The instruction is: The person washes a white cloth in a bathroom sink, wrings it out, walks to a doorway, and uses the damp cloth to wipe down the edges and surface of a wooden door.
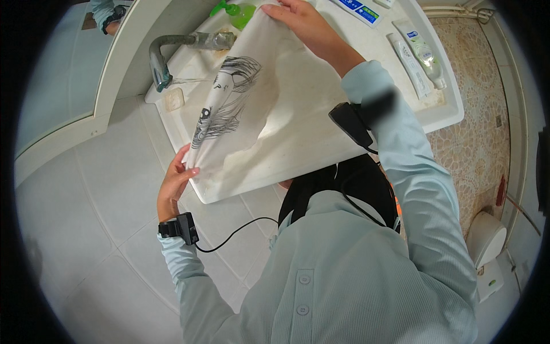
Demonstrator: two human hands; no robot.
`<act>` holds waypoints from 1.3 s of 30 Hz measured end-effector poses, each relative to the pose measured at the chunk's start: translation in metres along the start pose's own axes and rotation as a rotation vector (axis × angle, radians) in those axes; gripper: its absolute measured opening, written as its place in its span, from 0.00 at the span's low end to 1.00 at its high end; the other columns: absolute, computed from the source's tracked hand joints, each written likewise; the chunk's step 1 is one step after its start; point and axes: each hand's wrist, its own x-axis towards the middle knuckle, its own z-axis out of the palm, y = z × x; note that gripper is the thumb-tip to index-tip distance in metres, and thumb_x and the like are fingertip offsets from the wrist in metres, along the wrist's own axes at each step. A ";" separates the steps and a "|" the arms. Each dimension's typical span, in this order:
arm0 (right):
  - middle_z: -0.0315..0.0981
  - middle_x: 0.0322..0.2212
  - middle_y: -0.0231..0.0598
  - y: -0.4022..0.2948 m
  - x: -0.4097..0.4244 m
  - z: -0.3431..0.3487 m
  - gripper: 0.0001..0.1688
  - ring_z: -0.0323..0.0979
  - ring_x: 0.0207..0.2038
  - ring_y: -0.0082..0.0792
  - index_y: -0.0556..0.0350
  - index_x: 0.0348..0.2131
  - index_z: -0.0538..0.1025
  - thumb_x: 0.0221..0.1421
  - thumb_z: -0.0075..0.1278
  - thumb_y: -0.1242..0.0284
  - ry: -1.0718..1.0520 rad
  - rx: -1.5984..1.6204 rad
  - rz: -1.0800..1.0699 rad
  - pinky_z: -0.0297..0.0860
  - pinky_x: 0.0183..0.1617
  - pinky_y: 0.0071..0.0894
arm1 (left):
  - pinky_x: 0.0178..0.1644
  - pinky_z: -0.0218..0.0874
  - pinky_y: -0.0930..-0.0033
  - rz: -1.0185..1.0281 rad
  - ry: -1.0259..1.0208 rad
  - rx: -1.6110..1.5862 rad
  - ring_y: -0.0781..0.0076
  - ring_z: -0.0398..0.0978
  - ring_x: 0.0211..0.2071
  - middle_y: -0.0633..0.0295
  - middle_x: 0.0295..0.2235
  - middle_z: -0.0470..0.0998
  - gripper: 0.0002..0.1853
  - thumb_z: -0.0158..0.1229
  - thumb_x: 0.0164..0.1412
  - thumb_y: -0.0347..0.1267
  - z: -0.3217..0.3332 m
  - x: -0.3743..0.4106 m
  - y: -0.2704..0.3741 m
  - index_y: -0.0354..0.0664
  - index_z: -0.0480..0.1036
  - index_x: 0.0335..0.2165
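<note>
A white cloth (240, 94) with black line drawings of faces is stretched between my hands over a white washbasin (309, 99). My left hand (174, 182) pinches its lower end at the basin's left rim. At the upper end, near the green pump bottle, my right hand (296, 21) grips the cloth between thumb and fingers. The cloth hides part of the basin. Beside it on the left, a chrome faucet (161, 64) bends over the basin. A bar of soap (174, 99) lies on the basin's edge below the spout.
A green pump bottle (242, 15) stands at the back. Two tubes (410, 64) (423, 56) lie on the basin's right ledge, with a blue and white box (356, 10) farther back. A mirror (64, 81) hangs at left. A white toilet (485, 238) is at right.
</note>
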 end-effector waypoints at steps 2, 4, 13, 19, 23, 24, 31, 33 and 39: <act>0.63 0.23 0.25 0.003 0.001 -0.003 0.11 0.60 0.28 0.15 0.56 0.32 0.66 0.56 0.47 0.67 -0.007 -0.038 -0.002 0.58 0.30 0.16 | 0.48 0.59 0.74 0.133 0.048 -0.089 0.74 0.69 0.42 0.61 0.44 0.70 0.31 0.57 0.50 0.26 0.006 0.000 0.001 0.36 0.58 0.53; 0.62 0.23 0.25 0.007 0.002 -0.004 0.12 0.60 0.28 0.14 0.56 0.32 0.66 0.56 0.47 0.66 0.025 -0.100 -0.061 0.58 0.29 0.16 | 0.49 0.58 0.74 0.085 0.202 -0.132 0.73 0.68 0.44 0.60 0.44 0.70 0.28 0.56 0.53 0.30 -0.002 0.000 -0.005 0.35 0.59 0.52; 0.72 0.24 0.46 0.018 -0.042 0.076 0.15 0.70 0.32 0.50 0.54 0.32 0.66 0.46 0.51 0.66 0.279 -0.513 0.025 0.66 0.36 0.44 | 0.51 0.57 0.67 0.087 0.156 -0.421 0.68 0.67 0.46 0.57 0.45 0.70 0.25 0.43 0.62 0.43 0.039 0.044 -0.007 0.32 0.63 0.47; 0.71 0.29 0.43 0.012 -0.102 0.136 0.08 0.67 0.36 0.42 0.54 0.27 0.72 0.45 0.49 0.69 -0.509 -0.507 -0.125 0.63 0.44 0.42 | 0.48 0.61 0.65 0.012 -0.018 -0.832 0.65 0.69 0.44 0.54 0.44 0.70 0.29 0.40 0.61 0.49 0.093 0.038 0.024 0.32 0.62 0.47; 0.70 0.26 0.38 0.018 -0.100 0.133 0.07 0.67 0.35 0.37 0.55 0.29 0.72 0.44 0.47 0.76 -0.503 -0.307 -0.112 0.61 0.47 0.37 | 0.48 0.60 0.67 0.147 0.140 -0.474 0.66 0.69 0.45 0.56 0.42 0.71 0.22 0.49 0.60 0.40 0.058 0.055 -0.020 0.35 0.63 0.46; 0.69 0.27 0.38 0.009 -0.094 0.126 0.09 0.67 0.35 0.35 0.55 0.31 0.72 0.44 0.47 0.76 -0.381 -0.223 0.035 0.61 0.48 0.36 | 0.48 0.60 0.67 0.179 0.159 -0.475 0.67 0.69 0.45 0.55 0.42 0.71 0.21 0.50 0.59 0.38 0.063 0.056 -0.016 0.34 0.63 0.47; 0.62 0.44 0.43 0.071 -0.045 0.078 0.28 0.60 0.48 0.36 0.49 0.46 0.67 0.42 0.53 0.70 -0.357 -0.317 0.207 0.59 0.52 0.34 | 0.54 0.53 0.69 0.366 0.086 -0.201 0.69 0.65 0.49 0.55 0.47 0.68 0.23 0.48 0.60 0.34 0.062 0.062 0.017 0.33 0.61 0.50; 0.67 0.37 0.42 0.062 -0.032 0.073 0.26 0.63 0.41 0.34 0.53 0.44 0.70 0.43 0.54 0.64 -0.498 -0.293 0.301 0.61 0.45 0.31 | 0.55 0.50 0.70 0.391 0.124 -0.122 0.69 0.63 0.51 0.55 0.48 0.67 0.23 0.48 0.59 0.34 0.059 0.062 0.026 0.34 0.60 0.51; 0.69 0.23 0.39 0.070 -0.010 0.078 0.15 0.64 0.26 0.30 0.59 0.30 0.71 0.47 0.52 0.65 -0.249 -0.209 0.138 0.61 0.33 0.30 | 0.55 0.48 0.72 0.478 0.332 0.338 0.69 0.63 0.50 0.60 0.48 0.67 0.24 0.50 0.58 0.35 0.009 0.093 0.011 0.34 0.63 0.50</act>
